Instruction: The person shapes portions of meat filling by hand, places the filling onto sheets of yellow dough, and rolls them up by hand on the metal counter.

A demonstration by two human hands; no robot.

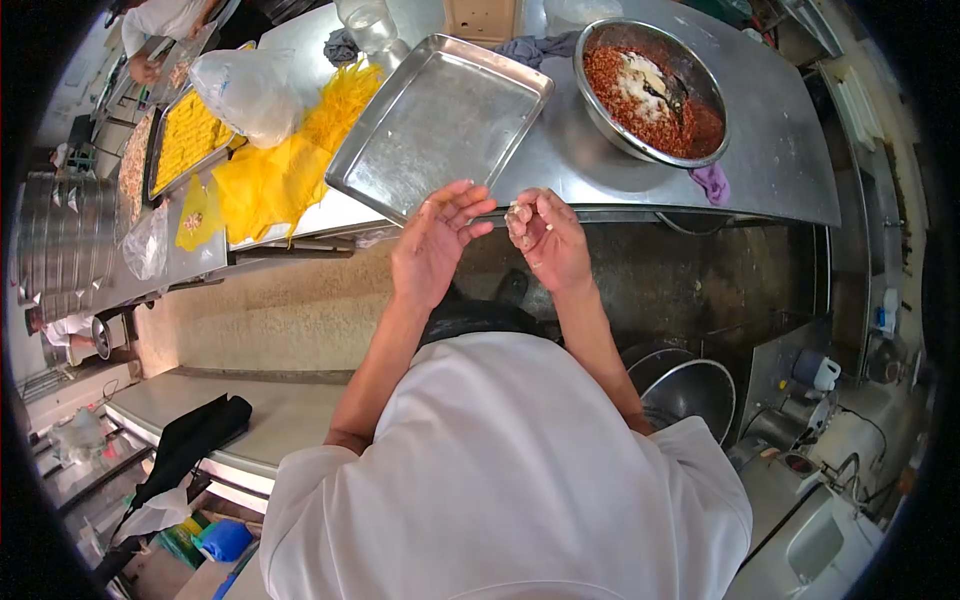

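Observation:
Palm up, my left hand (440, 242) is just below the near edge of a metal tray (430, 120), its fingers apart and nothing in it. My right hand (550, 238) is raised beside it with fingers curled; whitish bits stick to the fingertips, and what they hold, if anything, is too small to name. The tray lies tilted on the steel table (780, 150), with a bare, scuffed surface. To the right of it stands a steel bowl (655, 92) of reddish chopped mix with a white heap and dark bits on top.
Yellow sheets (275, 180) and a clear plastic bag (245, 95) lie left of the tray, near a tray of yellow pieces (187, 135). A purple cloth (711, 184) hangs at the table edge. Large metal bowls (690, 395) stand low right. Another person's arm (190, 25) shows top left.

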